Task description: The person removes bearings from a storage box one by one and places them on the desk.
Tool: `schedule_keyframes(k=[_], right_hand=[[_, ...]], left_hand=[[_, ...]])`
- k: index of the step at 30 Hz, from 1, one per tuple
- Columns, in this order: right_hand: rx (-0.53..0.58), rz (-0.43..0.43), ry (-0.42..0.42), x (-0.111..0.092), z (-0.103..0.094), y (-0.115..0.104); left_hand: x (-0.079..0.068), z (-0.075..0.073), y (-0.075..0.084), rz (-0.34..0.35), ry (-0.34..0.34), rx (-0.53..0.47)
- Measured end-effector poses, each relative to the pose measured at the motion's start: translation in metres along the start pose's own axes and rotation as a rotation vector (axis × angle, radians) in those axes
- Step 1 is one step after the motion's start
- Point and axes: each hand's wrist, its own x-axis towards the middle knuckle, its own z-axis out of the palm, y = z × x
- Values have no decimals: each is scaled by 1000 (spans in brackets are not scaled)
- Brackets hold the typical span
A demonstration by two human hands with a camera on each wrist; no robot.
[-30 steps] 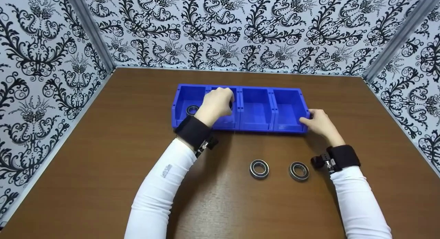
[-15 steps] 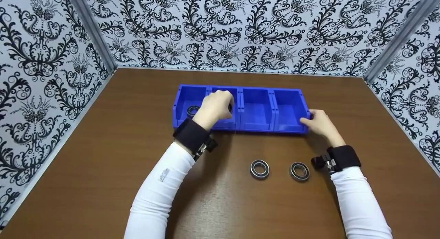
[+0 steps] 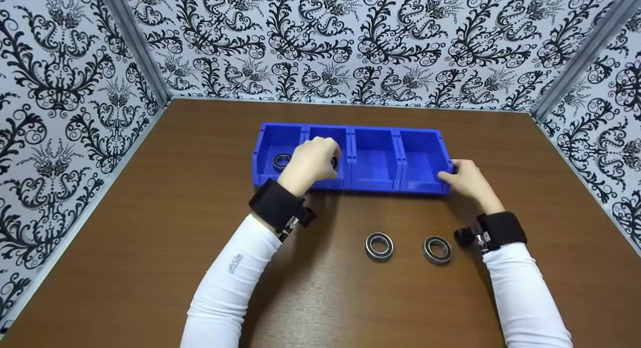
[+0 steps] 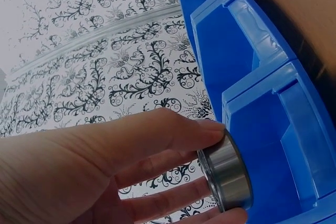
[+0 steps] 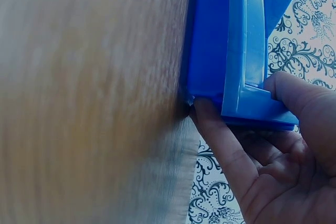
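My left hand (image 3: 313, 160) is over the second compartment from the left of a blue four-part bin (image 3: 375, 184). In the left wrist view its thumb and fingers pinch a metal ball bearing (image 4: 229, 174) by its outer ring, at the compartment's mouth. My right hand (image 3: 468, 180) grips the bin's right end, thumb over the front corner; in the right wrist view its thumb and fingers (image 5: 223, 150) wrap the blue end wall (image 5: 252, 100). Another bearing (image 3: 282, 161) lies in the leftmost compartment, partly beside my left wrist.
Two more bearings, one at centre (image 3: 379, 246) and one to the right (image 3: 437, 250), lie flat on the brown table (image 3: 320, 298) in front of the bin. Patterned wall panels (image 3: 320, 47) enclose the table at the back and sides.
My left hand has lowered slightly toward the front of the second compartment, still holding the bearing. The right hand keeps its grip on the bin's end, and the bin stays in place.
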Motion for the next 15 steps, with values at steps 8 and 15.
schedule_keyframes(k=[8,15], right_hand=[[2,-6,3,1,0,0],[13,0,-3,1,1,0]], left_hand=[[-8,0,0,3,-8,-10],[-14,-2,1,-9,-33,-15]])
